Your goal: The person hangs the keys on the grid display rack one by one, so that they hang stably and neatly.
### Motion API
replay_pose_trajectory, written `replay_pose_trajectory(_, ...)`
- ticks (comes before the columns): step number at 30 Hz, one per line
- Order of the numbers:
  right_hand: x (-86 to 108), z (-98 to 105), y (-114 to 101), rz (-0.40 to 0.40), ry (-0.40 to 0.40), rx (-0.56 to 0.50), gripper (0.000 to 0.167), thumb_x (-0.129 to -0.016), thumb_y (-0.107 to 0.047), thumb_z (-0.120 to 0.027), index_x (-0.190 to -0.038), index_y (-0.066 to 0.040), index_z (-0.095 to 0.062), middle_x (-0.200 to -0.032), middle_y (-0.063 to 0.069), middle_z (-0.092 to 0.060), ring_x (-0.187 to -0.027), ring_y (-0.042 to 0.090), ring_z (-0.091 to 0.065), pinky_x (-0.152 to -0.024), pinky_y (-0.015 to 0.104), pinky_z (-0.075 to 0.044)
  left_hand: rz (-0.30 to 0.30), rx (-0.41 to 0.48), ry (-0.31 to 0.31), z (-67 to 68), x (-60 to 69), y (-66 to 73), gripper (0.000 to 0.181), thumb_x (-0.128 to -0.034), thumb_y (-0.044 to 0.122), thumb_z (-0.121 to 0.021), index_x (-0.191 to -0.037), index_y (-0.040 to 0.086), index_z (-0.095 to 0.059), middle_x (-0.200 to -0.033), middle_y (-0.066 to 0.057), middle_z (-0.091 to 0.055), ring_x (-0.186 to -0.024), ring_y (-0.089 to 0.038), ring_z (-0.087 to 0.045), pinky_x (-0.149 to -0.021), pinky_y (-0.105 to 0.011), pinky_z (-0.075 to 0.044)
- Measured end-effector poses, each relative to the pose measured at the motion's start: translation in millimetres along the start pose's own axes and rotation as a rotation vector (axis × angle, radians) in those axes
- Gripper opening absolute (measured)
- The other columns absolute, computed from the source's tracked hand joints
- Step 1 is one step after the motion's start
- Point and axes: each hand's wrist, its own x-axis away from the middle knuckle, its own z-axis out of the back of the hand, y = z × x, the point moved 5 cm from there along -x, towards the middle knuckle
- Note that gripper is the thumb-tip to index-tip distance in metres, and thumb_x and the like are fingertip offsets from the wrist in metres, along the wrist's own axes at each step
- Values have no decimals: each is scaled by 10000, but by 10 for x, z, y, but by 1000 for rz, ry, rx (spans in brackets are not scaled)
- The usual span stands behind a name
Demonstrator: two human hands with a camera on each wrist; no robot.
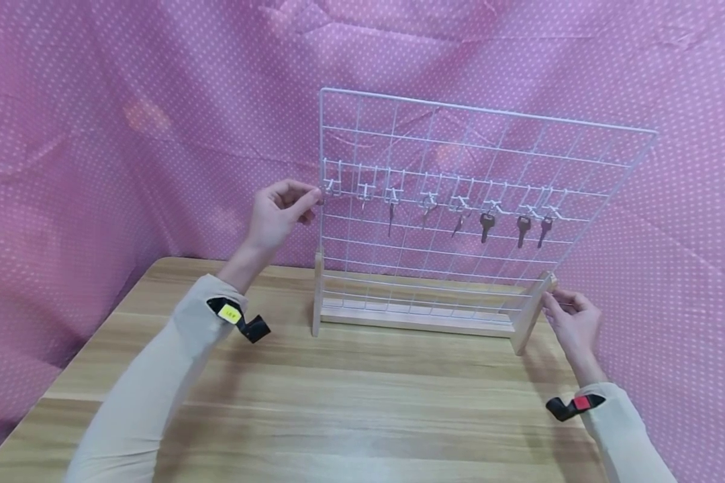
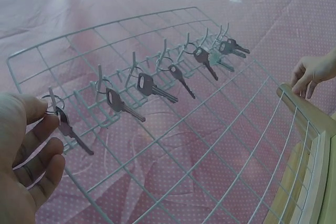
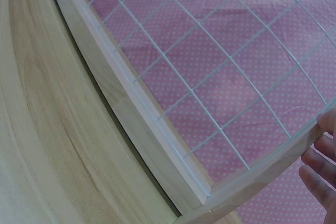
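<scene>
A white wire grid rack (image 1: pixel 489 111) stands on a wooden base, with several keys hanging in a row from its hooks. At the grid's left edge my left hand (image 1: pixel 280 211) pinches the key ring (image 2: pixel 54 103) of the leftmost key (image 2: pixel 76 136) between thumb and forefinger; the ring is at the hook there. The other fingers are bent and hold nothing. My right hand (image 1: pixel 575 322) grips the right wooden upright (image 1: pixel 530 315) near its top, thumb on the near side. Only part of that hand shows in the right wrist view.
The rack stands on a wood-grain table (image 1: pixel 338 409). A pink dotted cloth (image 1: pixel 187 121) hangs behind and at both sides. A wooden crossbar (image 1: pixel 417 320) joins the two uprights at the bottom.
</scene>
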Motion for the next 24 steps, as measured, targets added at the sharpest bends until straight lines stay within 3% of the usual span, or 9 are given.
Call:
replay_pose_trajectory(8, 3, -10, -7, 0, 7, -23, 162, -924, -10, -769, -1075, 30, -728, -735, -232, -713, -658, -85, -694, -623, 96, -585, -3, 8, 12, -18, -50, -85, 37, -1023, 160, -701, -1010, 178, -731, -890, 82, -753, -744, -67, -668, -727, -192, -589)
replay_pose_trajectory(15, 32, -22, -36, 16, 9, -48, 107, -915, -2, -778, -1014, -22, -742, -739, -223, -720, -657, -80, -698, -622, 100, -587, 8, -15, 16, -24, -37, -115, 40, -1021, 176, -706, -1036, 150, -733, -867, 153, -734, -752, -50, -658, -726, -199, -592)
replay_pose_trajectory(20, 54, -16, -26, 25, 10, -42, 170, -925, 4, -766, -1085, 46, -732, -787, -214, -727, -683, -67, -706, -649, 108, -596, 10, -58, 10, 27, 26, -133, 179, -1021, 176, -705, -1147, 49, -720, -916, 152, -718, -770, -44, -656, -725, -186, -591)
replay_pose_trajectory(24, 115, -8, -38, 89, 59, 22, 227, -944, -36, -757, -1140, 74, -723, -809, -243, -698, -683, -88, -670, -657, 72, -575, 29, -131, -2, 111, 128, -180, 297, -1028, 198, -697, -1223, -26, -682, -948, 120, -700, -782, -42, -650, -725, -170, -592)
